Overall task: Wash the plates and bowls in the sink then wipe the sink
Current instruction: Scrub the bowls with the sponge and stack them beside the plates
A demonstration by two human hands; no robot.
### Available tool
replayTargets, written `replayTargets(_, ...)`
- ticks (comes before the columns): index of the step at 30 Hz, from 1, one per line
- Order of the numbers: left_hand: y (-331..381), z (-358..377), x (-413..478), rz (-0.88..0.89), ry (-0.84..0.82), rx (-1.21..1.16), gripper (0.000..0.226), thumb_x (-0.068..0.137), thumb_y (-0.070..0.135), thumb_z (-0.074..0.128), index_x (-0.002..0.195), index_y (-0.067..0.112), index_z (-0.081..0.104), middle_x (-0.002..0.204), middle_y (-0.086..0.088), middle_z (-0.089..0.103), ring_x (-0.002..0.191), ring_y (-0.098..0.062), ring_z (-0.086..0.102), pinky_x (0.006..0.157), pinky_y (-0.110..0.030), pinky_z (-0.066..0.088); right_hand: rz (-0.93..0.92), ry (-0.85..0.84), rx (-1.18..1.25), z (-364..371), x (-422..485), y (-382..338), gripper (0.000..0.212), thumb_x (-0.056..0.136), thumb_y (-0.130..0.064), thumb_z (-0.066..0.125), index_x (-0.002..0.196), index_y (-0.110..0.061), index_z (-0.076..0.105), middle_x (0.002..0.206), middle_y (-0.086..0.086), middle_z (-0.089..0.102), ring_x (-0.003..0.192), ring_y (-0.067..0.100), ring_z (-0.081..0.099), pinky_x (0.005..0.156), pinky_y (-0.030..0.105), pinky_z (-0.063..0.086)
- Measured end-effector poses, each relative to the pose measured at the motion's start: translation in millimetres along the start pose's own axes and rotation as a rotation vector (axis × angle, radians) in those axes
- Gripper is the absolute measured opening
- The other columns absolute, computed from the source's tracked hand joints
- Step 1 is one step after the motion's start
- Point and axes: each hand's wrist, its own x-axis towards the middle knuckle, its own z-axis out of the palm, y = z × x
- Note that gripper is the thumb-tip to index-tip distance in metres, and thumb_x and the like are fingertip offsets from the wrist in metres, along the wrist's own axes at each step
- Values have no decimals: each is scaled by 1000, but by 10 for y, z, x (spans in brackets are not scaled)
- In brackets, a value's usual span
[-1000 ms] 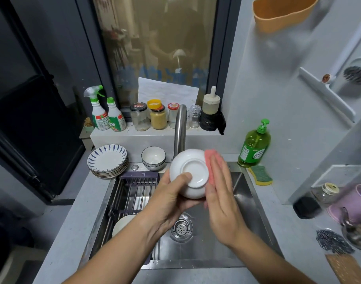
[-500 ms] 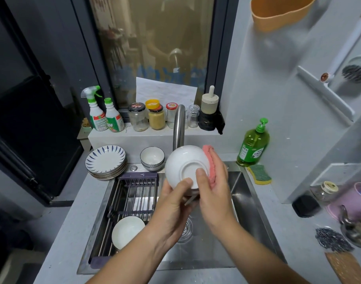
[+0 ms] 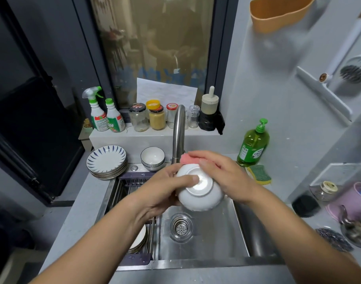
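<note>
Two hands are in view, one left hand and one right hand. There is one plain white ceramic bowl, one pink sponge, one green-and-yellow sponge, one green pump bottle of dish soap, two green-topped white cleaner bottles and four glass jars. The stacked blue-striped white plates number about five; the nested dark-rimmed white bowls, at least two.

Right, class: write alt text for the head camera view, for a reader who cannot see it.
Over a steel sink, the left hand holds a white bowl bottom-up while the right hand holds a pink sponge against its far side. Stacked plates and bowls sit behind it.
</note>
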Motion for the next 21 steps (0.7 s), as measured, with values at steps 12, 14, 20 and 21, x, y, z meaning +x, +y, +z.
replayTargets(12, -301, 247, -4, 20, 148, -432, 50, 86, 17, 70, 134, 11, 58, 118, -18, 72, 97, -30, 71, 72, -44, 61, -152, 364, -228, 460, -297, 310, 51, 106, -34, 24, 153, -24, 41, 160, -8, 36, 154, 17, 20, 126, 44, 18)
replayTargets(14, -322, 289, 11, 33, 184, -455, 56, 84, 14, 75, 137, 10, 56, 126, -20, 71, 102, -33, 71, 73, -47, 63, -96, 415, -29, 354, -204, 345, 45, 107, -32, 28, 147, -27, 47, 152, -9, 48, 148, 19, 35, 122, 49, 27)
replayTargets(20, -324, 339, 59, 122, 220, -732, 69, 87, 19, 73, 147, 4, 44, 135, -27, 64, 120, -42, 66, 79, -50, 62, -110, 479, 12, 837, -413, 259, 61, 100, -33, 39, 158, -23, 23, 167, -1, 16, 155, 10, 14, 125, 26, 16)
replayTargets(21, -346, 381, 40, 122, 215, -733, 58, 92, 17, 70, 143, 3, 46, 130, -28, 66, 111, -41, 71, 76, -48, 62, -98, 506, 44, 868, -424, 254, 62, 98, -36, 42, 157, -25, 24, 166, -1, 16, 154, 7, 16, 123, 21, 18)
